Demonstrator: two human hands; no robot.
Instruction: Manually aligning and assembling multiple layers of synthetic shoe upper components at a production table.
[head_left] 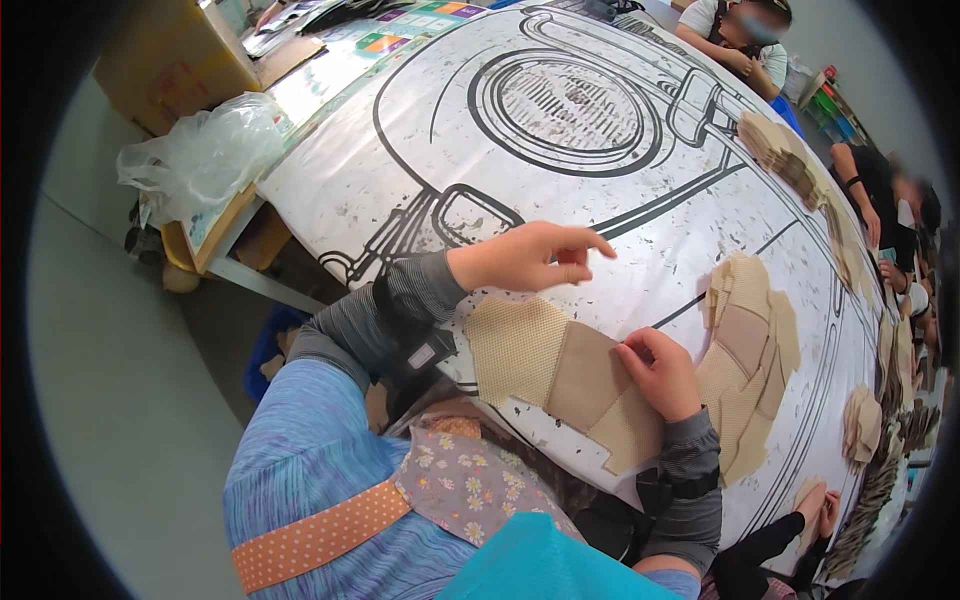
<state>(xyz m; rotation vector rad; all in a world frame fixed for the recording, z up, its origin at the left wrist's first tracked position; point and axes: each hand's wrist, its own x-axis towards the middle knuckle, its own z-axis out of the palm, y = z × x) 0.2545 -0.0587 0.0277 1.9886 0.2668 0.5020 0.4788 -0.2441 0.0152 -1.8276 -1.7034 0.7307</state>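
A flat fabric piece (515,345) lies on the printed table cover in front of me, made of cream mesh panels with a smooth brown band (585,372) across the middle. My right hand (662,378) rests at the brown band's right edge, with thumb and fingertip pinched on the fabric. Above the piece's far edge hovers my left hand (530,255), its index finger stretched out and apart from the thumb, with nothing visible between them. Just right of my right hand is a loose, overlapping pile of similar cream and brown pieces (745,350).
More fabric piles (785,160) run along the table's far right side, near several seated people. A clear plastic bag (205,150) and a cardboard box (175,65) stand at the upper left. A blue bin (265,350) sits below the table edge at left.
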